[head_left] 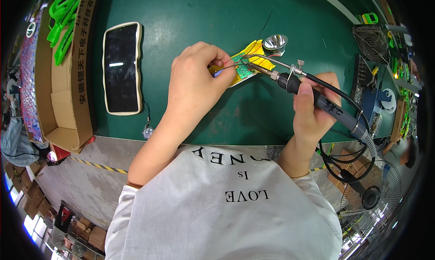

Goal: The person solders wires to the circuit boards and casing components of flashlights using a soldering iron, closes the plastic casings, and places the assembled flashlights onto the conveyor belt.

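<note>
My right hand (315, 103) is closed around the grey handle of a soldering iron (337, 109), which has a thin metal feed tube (272, 60) clamped alongside it. The iron's tip meets a small green circuit board (242, 66) lying on a yellow-wrapped block (253, 49). My left hand (195, 76) pinches a thin dark wire (230, 66) that reaches the board. Its fingers partly hide the board's left end. A round silver reflector cup (275, 42) sits just beyond the block, with red wires beside it.
A phone in a cream case (122, 69) lies left on the green table (181, 15). Beyond it stands a cardboard box (70, 110) with bright green parts (63, 17). At the right are a black fan grille (371, 42), the iron's looped cable and a standing fan (370, 197).
</note>
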`<state>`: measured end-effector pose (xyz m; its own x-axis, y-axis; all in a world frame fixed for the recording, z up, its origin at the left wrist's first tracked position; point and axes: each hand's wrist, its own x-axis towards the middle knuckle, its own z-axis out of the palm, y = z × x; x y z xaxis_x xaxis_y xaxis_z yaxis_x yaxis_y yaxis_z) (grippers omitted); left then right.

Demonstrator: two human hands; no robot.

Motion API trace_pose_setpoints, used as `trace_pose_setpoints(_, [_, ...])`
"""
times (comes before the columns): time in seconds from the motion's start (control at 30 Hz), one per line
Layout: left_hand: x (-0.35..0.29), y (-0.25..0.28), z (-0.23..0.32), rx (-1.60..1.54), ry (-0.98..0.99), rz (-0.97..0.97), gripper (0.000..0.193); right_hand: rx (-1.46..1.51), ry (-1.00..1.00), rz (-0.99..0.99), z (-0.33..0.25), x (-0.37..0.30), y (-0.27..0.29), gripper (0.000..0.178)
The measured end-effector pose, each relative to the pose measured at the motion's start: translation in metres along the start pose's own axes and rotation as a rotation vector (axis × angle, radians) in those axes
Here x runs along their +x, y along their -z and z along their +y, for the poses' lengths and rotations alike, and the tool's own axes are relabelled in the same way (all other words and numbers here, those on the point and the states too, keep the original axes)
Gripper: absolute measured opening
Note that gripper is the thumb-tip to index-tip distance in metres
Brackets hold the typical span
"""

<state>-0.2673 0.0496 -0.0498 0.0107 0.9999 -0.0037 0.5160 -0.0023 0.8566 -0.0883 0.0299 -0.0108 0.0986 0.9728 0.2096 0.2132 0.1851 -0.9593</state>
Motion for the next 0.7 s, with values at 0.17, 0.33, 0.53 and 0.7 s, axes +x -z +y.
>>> trace_pose_setpoints(0.17, [0.0, 0.001, 0.0, -0.008, 0.007, -0.013, 0.006, -0.019, 0.059, 0.129, 0.004, -0.003, 0.005, 0.012])
trace_pose_setpoints(0.33, [-0.002, 0.008, 0.001, 0.117, -0.141, 0.027, 0.007, 0.087, 0.026, 0.142, 0.001, -0.003, 0.008, 0.01])
trace_pose_setpoints(0.53, [-0.009, 0.026, 0.011, 0.184, -0.236, 0.058, 0.009, 0.062, 0.007, 0.217, 0.006, -0.005, 0.015, 0.008])
trace_pose_setpoints(0.7, [-0.01, 0.022, 0.013, 0.102, -0.114, 0.037, 0.01, 0.092, 0.028, 0.21, 0.009, -0.003, 0.016, 0.009])
